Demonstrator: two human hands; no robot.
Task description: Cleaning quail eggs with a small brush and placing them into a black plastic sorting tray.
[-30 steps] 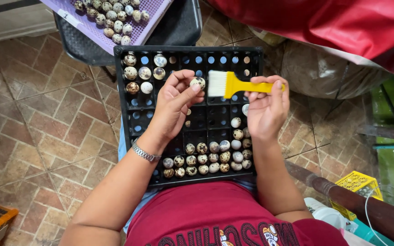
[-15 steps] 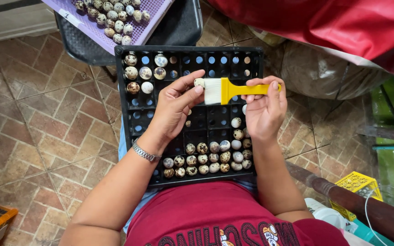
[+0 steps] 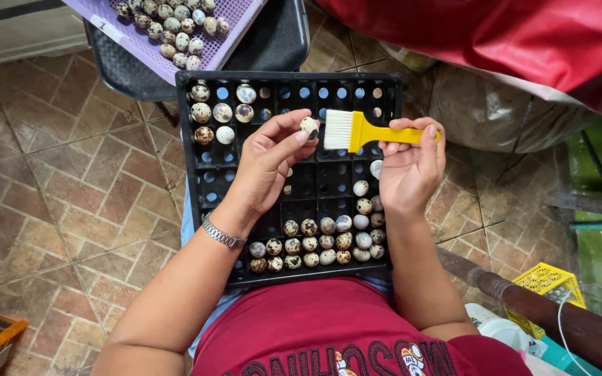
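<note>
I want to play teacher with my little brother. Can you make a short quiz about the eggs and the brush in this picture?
1. True or false: the left hand holds a speckled egg at its fingertips.
2. What colour is the handle of the brush in the right hand?
A. red
B. yellow
C. blue
3. Fill in: the black tray rests on the person's ____.

Key
1. True.
2. B, yellow, with white bristles beside the egg.
3. Lap; it holds speckled eggs in its far left corner and near edge. A purple tray of more eggs lies beyond.
</note>
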